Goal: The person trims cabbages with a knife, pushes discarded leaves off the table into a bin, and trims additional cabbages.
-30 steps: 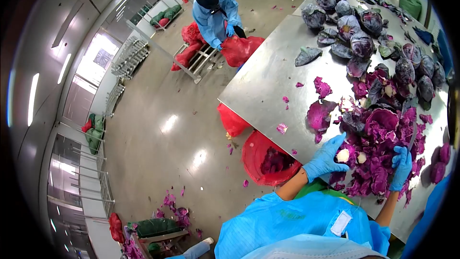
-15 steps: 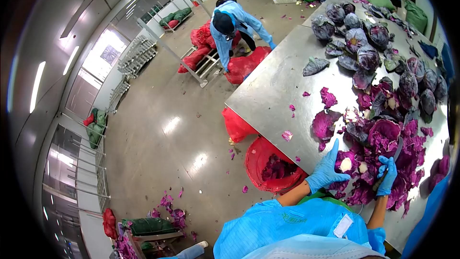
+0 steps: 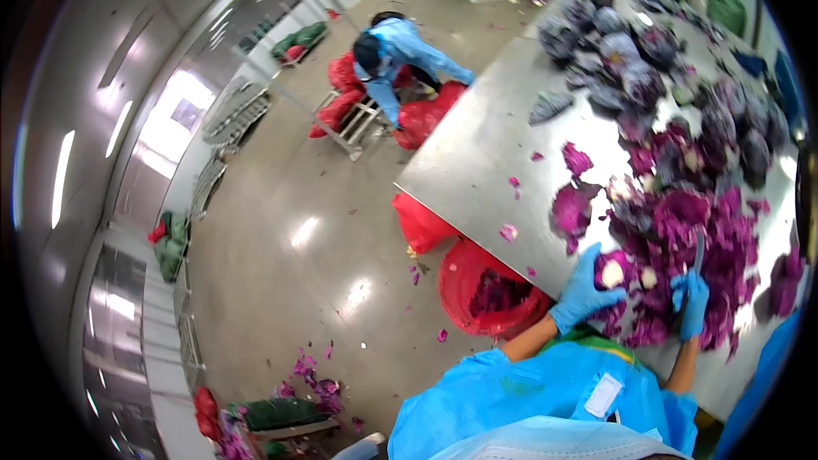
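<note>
My left hand (image 3: 586, 291), in a blue glove, cups the near left side of a trimmed purple cabbage (image 3: 625, 266), its thumb below and fingers along the side. The pale cut core of that cabbage faces up. In my right hand (image 3: 691, 300), also gloved in blue, is a knife (image 3: 699, 250), its blade pointing away from me over the loose leaves. A heap of torn purple cabbage leaves (image 3: 720, 273) surrounds both hands. Beyond them sit several whole purple cabbages (image 3: 619, 51) with dark outer leaves.
Below the steel table (image 3: 477, 175) edge stands a red bin (image 3: 456, 290) with leaf scraps inside. Beside it is a red bag (image 3: 420, 223). Across the floor, another person (image 3: 409, 47) in blue bends over red mesh sacks (image 3: 417, 123). Leaf scraps (image 3: 319, 383) litter the floor.
The camera view has shifted slightly and is blurred. My right hand's knife now points more directly away from me. My left hand stays at the cabbage.
</note>
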Motion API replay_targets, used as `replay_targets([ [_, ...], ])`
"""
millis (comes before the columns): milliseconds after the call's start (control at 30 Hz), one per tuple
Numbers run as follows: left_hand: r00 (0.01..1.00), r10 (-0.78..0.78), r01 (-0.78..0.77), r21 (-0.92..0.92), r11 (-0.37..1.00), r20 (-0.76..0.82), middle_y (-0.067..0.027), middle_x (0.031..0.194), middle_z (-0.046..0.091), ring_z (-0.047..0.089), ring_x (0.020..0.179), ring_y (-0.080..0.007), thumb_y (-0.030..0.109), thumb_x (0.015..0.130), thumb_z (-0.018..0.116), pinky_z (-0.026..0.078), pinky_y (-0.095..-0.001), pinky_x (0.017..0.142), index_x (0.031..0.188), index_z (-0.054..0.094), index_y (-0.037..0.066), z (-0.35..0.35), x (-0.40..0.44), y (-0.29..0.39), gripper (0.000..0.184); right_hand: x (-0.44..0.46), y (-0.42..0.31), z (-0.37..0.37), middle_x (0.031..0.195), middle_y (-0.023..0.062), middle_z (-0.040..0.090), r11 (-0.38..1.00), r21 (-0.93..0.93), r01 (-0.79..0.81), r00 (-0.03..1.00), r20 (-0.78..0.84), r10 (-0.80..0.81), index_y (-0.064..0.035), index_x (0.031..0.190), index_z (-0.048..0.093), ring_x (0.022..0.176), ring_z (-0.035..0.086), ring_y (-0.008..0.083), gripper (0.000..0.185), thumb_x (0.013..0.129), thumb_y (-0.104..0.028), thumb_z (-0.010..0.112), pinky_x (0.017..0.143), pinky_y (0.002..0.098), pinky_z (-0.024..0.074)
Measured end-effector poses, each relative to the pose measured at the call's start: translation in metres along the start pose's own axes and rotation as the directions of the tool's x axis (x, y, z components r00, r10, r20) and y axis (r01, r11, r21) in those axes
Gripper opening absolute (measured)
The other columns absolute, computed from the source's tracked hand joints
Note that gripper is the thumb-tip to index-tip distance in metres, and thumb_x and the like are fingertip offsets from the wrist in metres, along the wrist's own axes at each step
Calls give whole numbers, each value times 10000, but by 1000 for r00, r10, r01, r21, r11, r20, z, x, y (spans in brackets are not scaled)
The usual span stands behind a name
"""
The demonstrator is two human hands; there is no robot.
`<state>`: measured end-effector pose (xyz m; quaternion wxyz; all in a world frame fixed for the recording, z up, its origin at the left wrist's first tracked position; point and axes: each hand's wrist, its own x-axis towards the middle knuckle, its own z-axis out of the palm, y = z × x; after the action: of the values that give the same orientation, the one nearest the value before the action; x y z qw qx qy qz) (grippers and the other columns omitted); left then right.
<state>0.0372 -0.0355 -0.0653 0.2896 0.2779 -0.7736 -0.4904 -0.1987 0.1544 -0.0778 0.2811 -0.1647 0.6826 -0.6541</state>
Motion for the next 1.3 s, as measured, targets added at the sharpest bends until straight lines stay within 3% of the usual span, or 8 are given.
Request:
replay_targets([
  [67,1000,-12,12,-40,999,3,-215,1360,469,466,1273,-339,488,654,860,371,-423,1093,1399,377,-45,-3,-1,2,1035,1,4,-3,630,9,589,939,342,-37,998,-41,54,-35,834,663,466,474,69,330,986,-308,556,445,197,359],
  [200,998,-3,-8,-156,988,-66,-164,1356,480,466,1262,-274,303,682,882,369,-378,1089,1391,399,-44,-9,1,16,926,-33,-61,17,654,4,574,995,-12,-94,993,76,95,-27,1011,705,503,467,65,245,991,-189,521,475,219,358],
  [333,996,-91,83,-392,916,-2,-151,1440,423,432,1305,-243,168,670,888,338,-359,1118,1440,353,-36,18,-9,41,959,-69,-72,10,804,55,680,996,76,39,996,82,-45,-37,1235,635,681,612,84,362,1044,-286,455,593,213,481],
  [733,970,122,-155,146,977,210,-151,1504,365,352,1390,-324,180,631,886,270,-411,1161,1482,331,39,52,6,68,1026,-98,-50,-7,745,36,649,961,190,-202,969,180,169,-36,1184,660,677,626,93,359,1037,-287,450,621,219,497],
  [900,978,-197,206,-388,899,62,-107,1472,388,421,1324,-259,70,663,835,356,-379,1120,1491,308,31,43,4,55,983,-65,-28,-19,817,83,692,949,226,-218,954,256,158,-7,1134,677,671,653,121,372,1042,-274,436,611,243,525],
  [1033,842,-459,497,-737,458,283,-129,1516,345,386,1362,-360,338,756,704,477,-527,1013,1526,221,113,29,-3,56,936,-58,-24,-27,956,105,718,919,292,-265,932,321,167,9,1121,666,809,704,167,375,1039,-280,440,736,286,573],
  [1133,756,-136,570,-745,-346,641,-152,1562,268,300,1407,-423,495,780,664,457,-559,1026,1533,182,109,39,1,70,974,-56,-30,-31,1068,112,705,923,280,-263,920,359,154,4,1150,647,908,705,192,399,1034,-325,453,772,309,577],
  [1300,765,86,472,-464,-749,638,-152,1591,216,279,1425,-423,553,899,554,518,-537,857,1548,138,114,54,-5,75,887,-26,-33,-51,1112,75,689,931,248,-267,935,301,187,-27,1139,648,965,692,183,426,1019,-397,475,760,303,560],
])
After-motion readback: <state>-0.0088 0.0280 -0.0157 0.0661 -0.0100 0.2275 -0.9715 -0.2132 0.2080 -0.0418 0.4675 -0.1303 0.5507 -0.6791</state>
